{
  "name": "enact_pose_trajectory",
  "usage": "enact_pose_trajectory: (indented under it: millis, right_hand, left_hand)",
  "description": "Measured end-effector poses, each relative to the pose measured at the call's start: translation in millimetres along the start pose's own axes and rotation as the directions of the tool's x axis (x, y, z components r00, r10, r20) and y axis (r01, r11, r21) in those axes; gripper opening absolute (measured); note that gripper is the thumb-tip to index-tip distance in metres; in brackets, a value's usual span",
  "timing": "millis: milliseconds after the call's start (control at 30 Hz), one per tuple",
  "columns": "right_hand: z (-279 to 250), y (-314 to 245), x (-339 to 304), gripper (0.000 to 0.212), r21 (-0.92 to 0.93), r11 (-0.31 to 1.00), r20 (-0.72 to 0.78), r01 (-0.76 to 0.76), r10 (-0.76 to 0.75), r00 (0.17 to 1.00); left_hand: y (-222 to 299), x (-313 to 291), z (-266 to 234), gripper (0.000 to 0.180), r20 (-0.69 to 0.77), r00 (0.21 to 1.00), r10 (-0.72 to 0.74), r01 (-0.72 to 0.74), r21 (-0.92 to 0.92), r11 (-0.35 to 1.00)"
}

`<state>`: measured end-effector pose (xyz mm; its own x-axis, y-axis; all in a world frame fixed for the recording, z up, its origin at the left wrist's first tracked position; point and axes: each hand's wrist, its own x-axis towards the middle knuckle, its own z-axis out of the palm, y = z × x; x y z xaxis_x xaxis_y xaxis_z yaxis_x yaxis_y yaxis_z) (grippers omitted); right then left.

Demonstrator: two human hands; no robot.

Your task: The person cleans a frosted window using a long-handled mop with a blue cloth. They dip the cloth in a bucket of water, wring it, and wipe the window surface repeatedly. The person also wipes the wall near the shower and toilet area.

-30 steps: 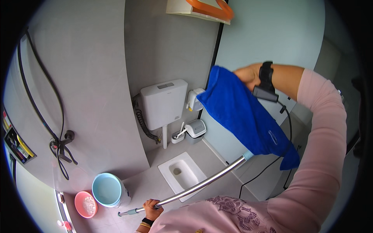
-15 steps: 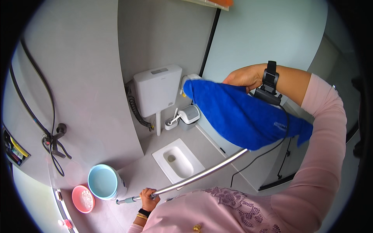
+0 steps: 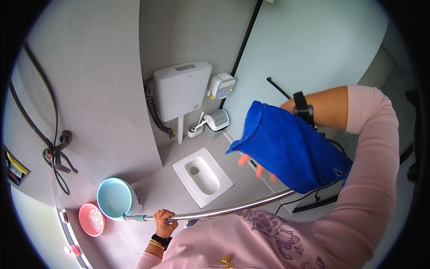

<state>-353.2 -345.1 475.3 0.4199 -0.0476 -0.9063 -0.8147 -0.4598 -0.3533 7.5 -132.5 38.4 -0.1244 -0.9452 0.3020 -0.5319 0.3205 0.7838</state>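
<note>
My left hand [image 3: 165,223] is closed around a shiny metal pole [image 3: 237,207] near its grey-green end. The pole slants across in front of my body, and its far right end passes behind the cloth. A blue cloth [image 3: 291,150] hangs over my right hand [image 3: 260,171], which is raised at the right. The cloth covers most of that hand; slightly blurred fingertips stick out past its lower left edge, and the thumb is hidden. A black band and a dark device with a cable sit on my right wrist.
A white squat toilet [image 3: 202,177] is set in the floor below a white cistern [image 3: 182,92]. At the left stand a light-blue bucket [image 3: 133,199] and a pink basin [image 3: 81,219]. A grey-lidded bin [image 3: 217,120] and a toilet brush holder [image 3: 195,131] stand by the wall.
My right hand has moved down, and the cloth, spread out wide before, now hangs bunched over it with fingertips showing. My left hand, still on the pole, has shifted slightly left and up.
</note>
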Motion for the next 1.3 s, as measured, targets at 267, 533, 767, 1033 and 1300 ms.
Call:
enact_pose_trajectory:
  millis: [267, 533, 767, 1033, 1300]
  right_hand:
    - [-16.0, -24.0, -26.5, 0.03, 0.664, 0.723, -0.568, 0.189, 0.325, 0.756]
    - [-1.1, -60.2, -67.9, 0.016, 0.061, 0.937, -0.995, 0.345, 0.031, 0.094]
    - [0.1, -47.8, 0.6, 0.023, -0.328, 0.714, -0.933, -0.618, -0.346, 0.095]
    - [34.5, -56.2, 14.3, 0.028, -0.434, 0.832, -0.88, -0.344, -0.474, -0.036]
    - [63.0, -18.9, 156.0, 0.042, 0.172, 0.643, -0.982, 0.746, 0.056, 0.178]
  left_hand:
    - [-14.5, -6.4, -7.4, 0.024, 0.035, 0.998, -0.053, 0.052, 0.027, 0.998]
    - [-27.1, -13.3, 13.0, 0.024, 0.077, 0.971, -0.227, 0.224, 0.042, 0.974]
    - [-11.1, 22.8, 9.1, 0.027, -0.004, 0.997, -0.077, 0.077, 0.071, 0.994]
    - [21.4, 72.9, 10.3, 0.031, -0.01, 0.988, -0.154, 0.147, -0.236, 0.96]
    - [46.4, 119.2, -1.9, 0.044, -0.132, 0.982, -0.136, 0.116, -0.144, 0.983]
